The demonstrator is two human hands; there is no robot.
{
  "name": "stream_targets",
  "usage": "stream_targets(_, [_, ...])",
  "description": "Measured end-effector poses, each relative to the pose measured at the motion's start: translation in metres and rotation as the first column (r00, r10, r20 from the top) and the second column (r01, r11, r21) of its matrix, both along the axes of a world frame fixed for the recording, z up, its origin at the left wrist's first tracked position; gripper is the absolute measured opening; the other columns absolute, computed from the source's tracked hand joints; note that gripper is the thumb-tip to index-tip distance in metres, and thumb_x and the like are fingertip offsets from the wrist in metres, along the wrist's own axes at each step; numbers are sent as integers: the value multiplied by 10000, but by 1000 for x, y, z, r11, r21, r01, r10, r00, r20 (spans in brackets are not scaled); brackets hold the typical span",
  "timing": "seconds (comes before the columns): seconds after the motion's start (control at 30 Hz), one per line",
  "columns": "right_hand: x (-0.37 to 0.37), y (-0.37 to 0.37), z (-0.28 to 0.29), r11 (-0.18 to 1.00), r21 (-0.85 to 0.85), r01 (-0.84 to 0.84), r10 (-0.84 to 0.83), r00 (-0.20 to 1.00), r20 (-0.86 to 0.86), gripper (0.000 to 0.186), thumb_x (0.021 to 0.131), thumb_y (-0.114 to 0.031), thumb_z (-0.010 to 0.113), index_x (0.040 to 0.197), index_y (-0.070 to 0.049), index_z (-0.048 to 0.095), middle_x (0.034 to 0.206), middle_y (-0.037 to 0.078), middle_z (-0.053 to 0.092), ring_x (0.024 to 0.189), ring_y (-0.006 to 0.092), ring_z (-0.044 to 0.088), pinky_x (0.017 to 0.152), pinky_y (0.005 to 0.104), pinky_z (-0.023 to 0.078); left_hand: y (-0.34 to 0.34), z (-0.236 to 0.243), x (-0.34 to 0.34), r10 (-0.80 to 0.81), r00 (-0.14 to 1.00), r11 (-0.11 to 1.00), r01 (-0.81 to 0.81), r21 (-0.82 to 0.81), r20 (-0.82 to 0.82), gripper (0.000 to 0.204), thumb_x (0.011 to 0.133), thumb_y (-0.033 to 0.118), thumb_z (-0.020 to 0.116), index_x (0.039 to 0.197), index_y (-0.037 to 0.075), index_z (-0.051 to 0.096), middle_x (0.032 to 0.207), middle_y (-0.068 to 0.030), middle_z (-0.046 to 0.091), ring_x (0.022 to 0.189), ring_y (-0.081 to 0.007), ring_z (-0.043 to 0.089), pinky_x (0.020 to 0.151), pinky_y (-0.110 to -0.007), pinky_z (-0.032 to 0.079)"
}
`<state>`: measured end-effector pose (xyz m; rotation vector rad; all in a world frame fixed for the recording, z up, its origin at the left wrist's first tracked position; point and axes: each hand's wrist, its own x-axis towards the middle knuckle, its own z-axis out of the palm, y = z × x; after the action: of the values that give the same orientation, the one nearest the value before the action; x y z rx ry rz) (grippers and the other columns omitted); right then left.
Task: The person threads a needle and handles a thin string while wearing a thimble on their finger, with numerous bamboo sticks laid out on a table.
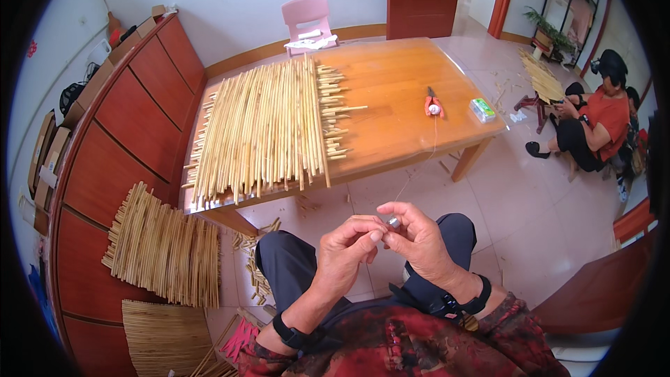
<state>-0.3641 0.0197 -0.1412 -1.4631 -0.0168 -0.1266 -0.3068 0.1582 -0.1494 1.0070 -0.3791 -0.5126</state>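
Above my lap, my left hand [343,248] and my right hand [423,246] meet with fingertips pinched close together. A small silvery metal piece [393,222] sits between the thumb and forefinger of my right hand; its exact kind is hard to make out. My left thumb and forefinger are pressed together beside it, on something too small to name. A thin pale thread [435,141] hangs over the table's near edge toward my hands. It comes from a small white spool [434,109] lying between the handles of red-handled pliers [428,100].
The wooden table [391,77] bears a broad layer of cut sticks [258,132] and a green-white box [481,110]. More stick bundles [167,248] lean by the red cabinets [139,108]. A pink chair [306,19] stands behind; a seated person [600,122] works at right.
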Motion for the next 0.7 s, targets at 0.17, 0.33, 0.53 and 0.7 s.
stream_targets(0.17, [0, -8, 6, 981, -192, 12, 12, 992, 124, 337, 844, -97, 545, 1162, -23, 464, 1144, 91, 455, 1020, 155, 474, 896, 295, 373, 4, 0, 7, -51, 998, 990, 45, 130, 44, 66, 820, 43, 577, 865, 8, 610, 847, -1, 550, 594, -50, 455, 501, -178, 368])
stream_targets(0.33, [1, -7, 6, 995, -98, -33, 46, 990, 134, 218, 844, -123, 558, 1039, -29, 579, 1215, 121, 447, 1083, 189, 455, 932, 311, 348, 2, 1, 0, -79, 997, 991, 79, 109, -7, 67, 824, 44, 573, 863, 0, 605, 774, 7, 533, 577, -51, 434, 492, -183, 349])
stream_targets(0.53, [3, -7, 2, 981, -152, 122, -80, 963, 256, 106, 795, -43, 597, 896, -26, 626, 1064, 128, 544, 1039, 213, 497, 863, 304, 399, -3, 1, -1, -123, 984, 991, 128, 27, -128, 80, 822, 46, 573, 885, 9, 605, 698, 3, 509, 545, -58, 403, 482, -201, 336])
stream_targets(0.7, [7, -4, -3, 907, -230, 353, -221, 863, 453, 49, 760, -30, 625, 795, -14, 595, 902, 114, 585, 943, 242, 555, 807, 325, 439, -5, -1, -1, -175, 972, 983, 164, -79, -159, 96, 835, 59, 563, 901, -5, 589, 675, 3, 501, 553, -68, 430, 487, -195, 343])
